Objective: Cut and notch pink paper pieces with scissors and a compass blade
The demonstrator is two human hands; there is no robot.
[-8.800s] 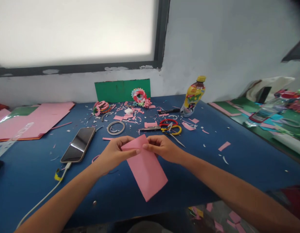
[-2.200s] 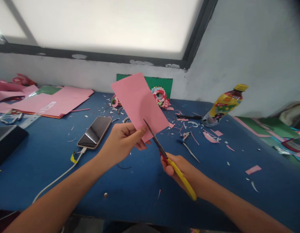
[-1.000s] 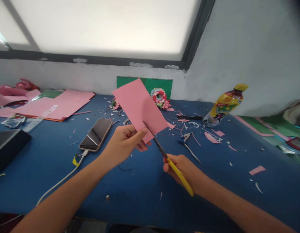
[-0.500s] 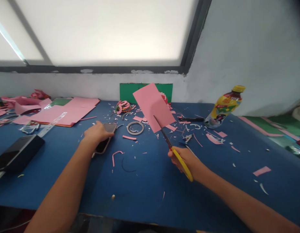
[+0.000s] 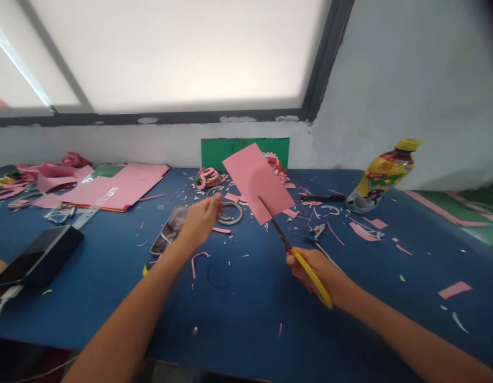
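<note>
My right hand [image 5: 316, 271] grips yellow-handled scissors [image 5: 312, 279] with their dark blades pointing up and left. A pink rectangular sheet of paper [image 5: 257, 181] stands tilted at the blades' tip, with the blades over its lower part. My left hand [image 5: 200, 221] is in the air, between a phone [image 5: 166, 234] and a roll of tape [image 5: 232, 213]. Its fingers are loosely bent and apart, with nothing seen in them. The phone lies on the blue table, its screen lit, partly behind my left forearm.
Pink sheets [image 5: 130, 186] are stacked at the back left, near a dark box-shaped device [image 5: 34, 260] with a white cable. A tilted yellow-labelled bottle [image 5: 380, 178] stands at the right. Paper scraps [image 5: 364, 231] litter the table. Part of another person's skin shows at the left edge.
My left hand has come off the phone and moved right, towards the tape roll and paper. The phone's screen has lit up. My right hand still holds the scissors and paper.
</note>
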